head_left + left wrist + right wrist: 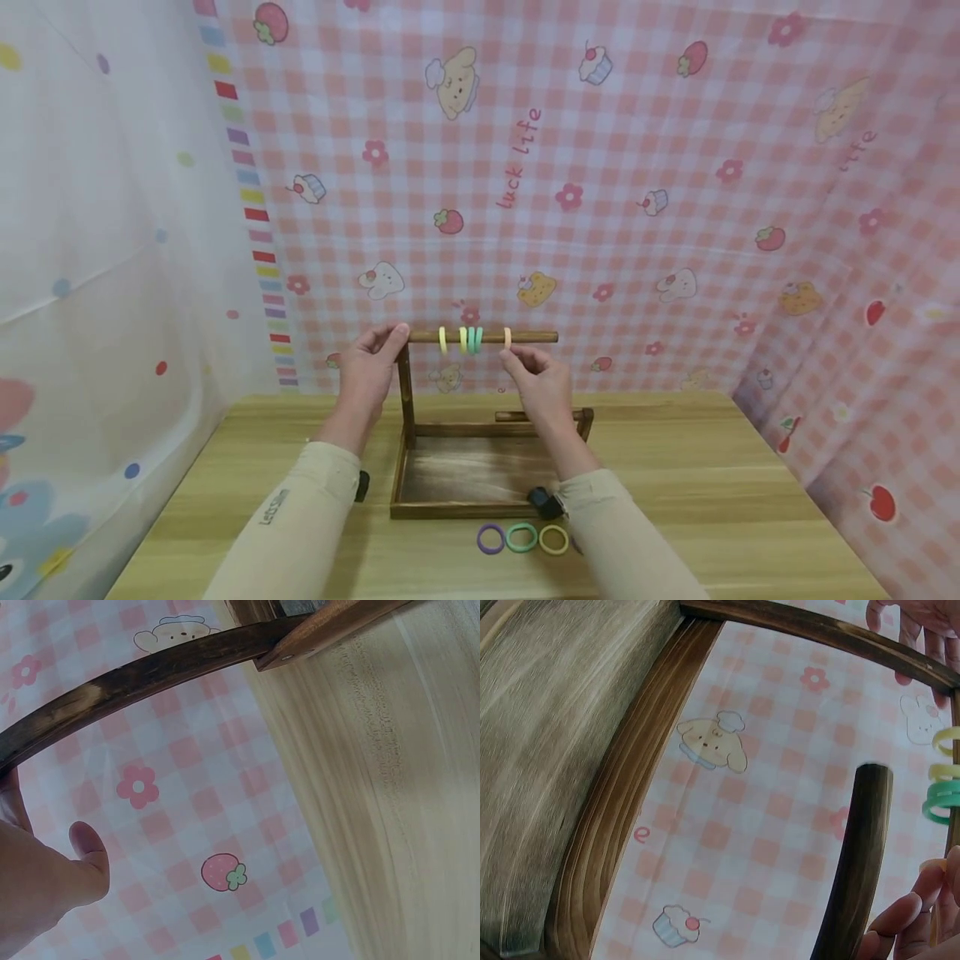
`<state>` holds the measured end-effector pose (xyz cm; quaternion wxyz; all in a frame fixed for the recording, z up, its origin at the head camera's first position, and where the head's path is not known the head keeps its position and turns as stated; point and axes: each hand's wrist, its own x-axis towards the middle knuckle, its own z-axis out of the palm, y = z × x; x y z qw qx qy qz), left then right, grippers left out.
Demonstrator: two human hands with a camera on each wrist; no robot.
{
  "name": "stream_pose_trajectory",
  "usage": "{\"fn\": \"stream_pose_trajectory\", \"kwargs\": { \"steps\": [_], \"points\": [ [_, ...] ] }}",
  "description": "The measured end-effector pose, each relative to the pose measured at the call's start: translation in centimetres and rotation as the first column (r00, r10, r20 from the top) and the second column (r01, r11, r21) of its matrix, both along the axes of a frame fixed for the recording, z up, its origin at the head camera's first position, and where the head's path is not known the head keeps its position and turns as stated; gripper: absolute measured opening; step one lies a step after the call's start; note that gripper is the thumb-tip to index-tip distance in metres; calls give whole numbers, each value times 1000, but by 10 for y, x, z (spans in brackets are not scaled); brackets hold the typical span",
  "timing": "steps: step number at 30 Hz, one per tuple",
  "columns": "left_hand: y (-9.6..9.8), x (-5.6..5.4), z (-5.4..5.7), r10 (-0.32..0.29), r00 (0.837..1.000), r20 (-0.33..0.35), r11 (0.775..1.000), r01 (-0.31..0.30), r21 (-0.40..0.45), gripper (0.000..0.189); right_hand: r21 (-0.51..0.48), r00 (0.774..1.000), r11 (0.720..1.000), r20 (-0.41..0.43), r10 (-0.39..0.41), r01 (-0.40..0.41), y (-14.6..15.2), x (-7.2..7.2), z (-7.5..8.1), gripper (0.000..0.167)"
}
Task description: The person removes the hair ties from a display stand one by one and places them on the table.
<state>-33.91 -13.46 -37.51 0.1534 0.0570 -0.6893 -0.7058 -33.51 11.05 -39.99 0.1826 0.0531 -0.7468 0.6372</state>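
Observation:
A wooden rack (407, 392) stands on the table, with a horizontal rod (536, 337) at the top of its tall post. My left hand (367, 371) holds the rack's upper corner where rod and post meet. On the rod hang a yellow ring (442, 340), a pale yellow ring (462, 340) and two green rings (939, 801). Further right, the thumb and fingers of my right hand (543, 385) pinch a peach ring (507, 337) that encircles the rod. In the right wrist view, the right fingertips cover most of that ring.
The rack's base is a shallow tray (465, 471). A lower, shorter rod (513, 416) sits behind my right forearm. In front lie a purple ring (491, 539), a green ring (521, 537) and a yellow ring (553, 540); another is partly hidden by my sleeve. A checked curtain (630, 250) hangs behind.

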Motion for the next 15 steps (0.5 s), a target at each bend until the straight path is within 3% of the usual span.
{"fn": "stream_pose_trajectory", "kwargs": {
  "steps": [6,15],
  "points": [
    [-1,-1,-2,1,1000,-2,1000,-1,1,40,23,999,999,30,-22,22,13,-1,-1,26],
    [1,1,0,3,1000,-4,1000,-3,0,42,34,998,997,7,-66,66,33,-3,-1,24]
  ]
}}
